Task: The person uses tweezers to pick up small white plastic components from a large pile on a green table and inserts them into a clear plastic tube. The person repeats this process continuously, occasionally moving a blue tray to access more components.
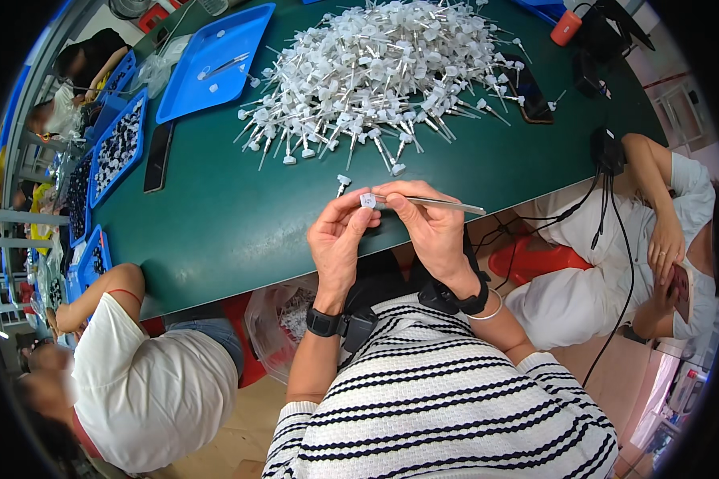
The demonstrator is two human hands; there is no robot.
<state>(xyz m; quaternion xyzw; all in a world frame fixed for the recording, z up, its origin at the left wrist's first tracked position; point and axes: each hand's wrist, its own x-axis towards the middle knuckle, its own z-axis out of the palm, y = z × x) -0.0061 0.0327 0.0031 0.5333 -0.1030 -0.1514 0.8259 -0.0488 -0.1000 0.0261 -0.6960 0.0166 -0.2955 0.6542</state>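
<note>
Between the thumb and fingers of my left hand (338, 239) is a small white plastic part (368, 200), held above the table's near edge. My right hand (431, 231) pinches a pair of metal tweezers (447, 204), whose tip end is at the white part while the other end sticks out to the right. Just beyond my left fingertips, a single piece with a white head and dark stem (343, 184) lies on the green table (240, 215). Farther back rises a big heap of white-headed parts with thin metal stems (383, 72).
A blue tray (176, 94) with tweezers and a few white pieces sits back left, near a dark phone (159, 156). Another phone (527, 92) lies right of the heap. People sit at both sides (160, 383). Black cables (607, 207) hang off the table's right side.
</note>
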